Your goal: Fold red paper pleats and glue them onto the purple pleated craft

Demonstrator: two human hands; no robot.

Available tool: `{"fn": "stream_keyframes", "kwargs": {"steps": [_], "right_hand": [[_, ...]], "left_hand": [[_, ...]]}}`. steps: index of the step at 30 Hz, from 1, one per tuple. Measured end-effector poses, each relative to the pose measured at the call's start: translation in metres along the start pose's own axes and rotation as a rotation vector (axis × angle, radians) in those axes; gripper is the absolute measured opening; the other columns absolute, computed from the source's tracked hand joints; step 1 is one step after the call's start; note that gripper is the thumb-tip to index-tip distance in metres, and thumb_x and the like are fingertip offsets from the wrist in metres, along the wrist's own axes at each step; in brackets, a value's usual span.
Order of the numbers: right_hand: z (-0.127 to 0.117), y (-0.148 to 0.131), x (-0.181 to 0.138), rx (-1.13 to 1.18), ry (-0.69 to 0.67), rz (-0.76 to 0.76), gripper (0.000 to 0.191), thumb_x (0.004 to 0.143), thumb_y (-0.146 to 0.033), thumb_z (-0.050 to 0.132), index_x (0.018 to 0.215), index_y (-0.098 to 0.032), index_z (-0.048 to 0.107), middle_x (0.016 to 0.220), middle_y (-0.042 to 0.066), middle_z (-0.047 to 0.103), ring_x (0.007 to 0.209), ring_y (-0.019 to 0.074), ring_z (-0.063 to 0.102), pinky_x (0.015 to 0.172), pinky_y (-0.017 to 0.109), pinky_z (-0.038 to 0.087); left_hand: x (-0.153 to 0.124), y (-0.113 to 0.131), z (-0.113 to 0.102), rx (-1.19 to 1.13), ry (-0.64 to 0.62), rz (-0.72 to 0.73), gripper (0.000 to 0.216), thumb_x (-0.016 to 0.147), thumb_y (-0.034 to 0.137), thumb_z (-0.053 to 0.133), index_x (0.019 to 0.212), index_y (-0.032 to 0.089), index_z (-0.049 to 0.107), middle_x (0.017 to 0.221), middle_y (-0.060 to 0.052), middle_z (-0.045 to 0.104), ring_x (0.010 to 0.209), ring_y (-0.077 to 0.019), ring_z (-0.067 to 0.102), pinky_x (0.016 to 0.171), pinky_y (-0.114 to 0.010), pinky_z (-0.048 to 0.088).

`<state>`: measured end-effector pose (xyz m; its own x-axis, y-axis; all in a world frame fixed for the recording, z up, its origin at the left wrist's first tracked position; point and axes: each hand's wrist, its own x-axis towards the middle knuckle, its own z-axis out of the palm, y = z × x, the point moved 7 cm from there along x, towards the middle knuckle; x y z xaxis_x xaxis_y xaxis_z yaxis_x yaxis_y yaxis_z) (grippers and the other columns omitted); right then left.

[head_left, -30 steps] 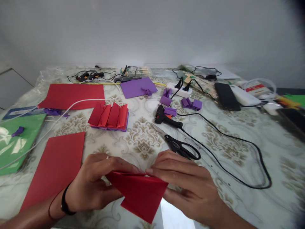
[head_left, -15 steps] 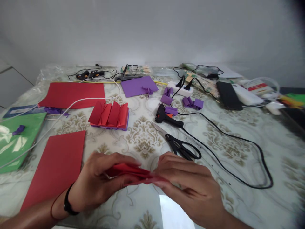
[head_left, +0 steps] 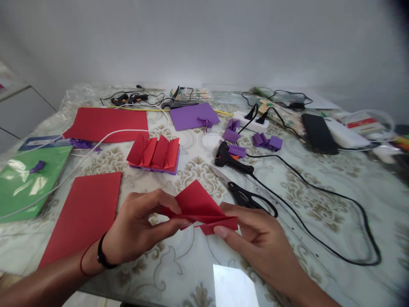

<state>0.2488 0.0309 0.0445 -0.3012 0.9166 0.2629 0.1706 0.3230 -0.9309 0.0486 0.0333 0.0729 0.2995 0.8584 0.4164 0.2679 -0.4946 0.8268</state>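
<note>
A folded piece of red paper [head_left: 200, 200] is held up above the near part of the table, its flaps partly spread. My left hand [head_left: 143, 221] pinches its left end between thumb and fingers. At the right end, my right hand [head_left: 255, 238] grips the paper, thumb in front and fingers behind. Just beyond lie black-handled scissors [head_left: 249, 198] and a black glue gun [head_left: 233, 160]. A stack of folded red paper pieces [head_left: 155, 153] rests on folded purple ones behind my left hand. A flat red sheet [head_left: 86, 209] lies to the left.
Green sheets in plastic [head_left: 35, 183] lie at the left, a larger red sheet [head_left: 111, 123] behind. Further back are a purple sheet [head_left: 191, 116], folded purple pieces [head_left: 268, 141] and a white power strip [head_left: 251, 121]. A black cable [head_left: 345, 196] loops across the right; a black phone [head_left: 318, 133] lies there.
The folded red paper has been turned and spread, so a pointed flap now stands up between my hands. My right-hand fingers have shifted along its edge. The view has swung slightly left.
</note>
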Motion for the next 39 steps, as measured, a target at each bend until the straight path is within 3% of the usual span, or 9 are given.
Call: {"fn": "stream_keyframes", "kwargs": {"steps": [8, 12, 15, 18, 22, 24, 28, 32, 39], "right_hand": [[0.001, 0.003, -0.003, -0.011, 0.029, 0.096, 0.015, 0.094, -0.026, 0.073, 0.087, -0.026, 0.087, 0.068, -0.001, 0.078, 0.06, 0.0161, 0.071, 0.056, 0.022, 0.056], [0.002, 0.006, -0.005, 0.035, 0.07, 0.137, 0.015, 0.092, -0.027, 0.074, 0.088, -0.026, 0.088, 0.07, 0.0, 0.08, 0.061, 0.017, 0.072, 0.056, 0.022, 0.058], [0.003, 0.013, -0.008, 0.094, 0.081, 0.168, 0.014, 0.092, -0.027, 0.074, 0.093, -0.028, 0.088, 0.074, 0.0, 0.081, 0.065, 0.0176, 0.075, 0.058, 0.023, 0.06], [0.003, 0.021, -0.009, 0.12, 0.081, 0.206, 0.014, 0.093, -0.03, 0.075, 0.096, -0.028, 0.088, 0.078, 0.0, 0.082, 0.069, 0.0177, 0.076, 0.062, 0.023, 0.062], [0.003, 0.029, -0.009, 0.171, 0.069, 0.254, 0.015, 0.093, -0.035, 0.075, 0.097, -0.027, 0.087, 0.082, 0.002, 0.083, 0.072, 0.0183, 0.076, 0.065, 0.024, 0.063], [0.001, 0.032, -0.009, 0.205, 0.074, 0.292, 0.017, 0.093, -0.037, 0.075, 0.096, -0.025, 0.087, 0.082, 0.003, 0.083, 0.07, 0.019, 0.076, 0.062, 0.024, 0.063], [0.0, 0.035, -0.008, 0.255, 0.068, 0.327, 0.02, 0.092, -0.04, 0.075, 0.094, -0.023, 0.086, 0.08, 0.003, 0.082, 0.068, 0.0189, 0.074, 0.06, 0.025, 0.062], [0.004, 0.036, -0.011, 0.192, 0.024, 0.37, 0.023, 0.092, -0.041, 0.075, 0.084, -0.021, 0.082, 0.077, 0.003, 0.078, 0.067, 0.0172, 0.068, 0.061, 0.025, 0.058], [0.012, 0.037, -0.01, 0.074, -0.064, 0.404, 0.028, 0.088, -0.044, 0.074, 0.078, -0.019, 0.078, 0.072, 0.003, 0.07, 0.066, 0.0168, 0.058, 0.057, 0.025, 0.049]], "left_hand": [[-0.007, -0.022, 0.006, -0.199, 0.079, -0.287, 0.032, 0.082, 0.022, 0.087, 0.068, 0.019, 0.058, 0.059, 0.004, 0.067, 0.047, -0.0085, 0.059, 0.044, -0.016, 0.048], [-0.007, -0.026, 0.009, -0.356, 0.11, -0.38, 0.033, 0.085, 0.023, 0.084, 0.078, 0.022, 0.052, 0.056, 0.009, 0.059, 0.04, -0.0057, 0.05, 0.037, -0.013, 0.038], [-0.005, -0.026, 0.016, -0.454, 0.022, -0.407, 0.021, 0.096, 0.029, 0.074, 0.099, 0.025, 0.054, 0.064, 0.007, 0.068, 0.047, -0.0096, 0.061, 0.042, -0.015, 0.048], [-0.002, -0.025, 0.015, -0.432, -0.014, -0.378, 0.013, 0.102, 0.031, 0.066, 0.109, 0.025, 0.057, 0.066, 0.006, 0.069, 0.059, -0.0132, 0.072, 0.058, -0.022, 0.065], [-0.001, -0.028, 0.009, -0.309, -0.019, -0.344, 0.017, 0.105, 0.033, 0.06, 0.121, 0.024, 0.062, 0.067, 0.006, 0.067, 0.06, -0.0143, 0.074, 0.066, -0.027, 0.07], [-0.001, -0.029, 0.004, -0.284, -0.006, -0.317, 0.024, 0.107, 0.033, 0.056, 0.129, 0.024, 0.061, 0.079, 0.002, 0.072, 0.067, -0.015, 0.076, 0.069, -0.027, 0.07], [-0.001, -0.03, 0.003, -0.317, -0.029, -0.303, 0.046, 0.091, 0.03, 0.082, 0.131, 0.024, 0.06, 0.101, -0.005, 0.075, 0.089, -0.0192, 0.078, 0.073, -0.024, 0.066], [-0.007, -0.039, 0.017, -0.357, -0.104, -0.487, 0.07, 0.077, 0.024, 0.093, 0.136, 0.026, 0.055, 0.078, 0.005, 0.069, 0.07, -0.0136, 0.072, 0.064, -0.02, 0.06], [-0.014, -0.048, 0.025, -0.293, -0.094, -0.61, 0.052, 0.078, 0.035, 0.089, 0.121, 0.018, 0.064, 0.062, 0.004, 0.065, 0.059, -0.0166, 0.069, 0.05, -0.021, 0.048]]}}
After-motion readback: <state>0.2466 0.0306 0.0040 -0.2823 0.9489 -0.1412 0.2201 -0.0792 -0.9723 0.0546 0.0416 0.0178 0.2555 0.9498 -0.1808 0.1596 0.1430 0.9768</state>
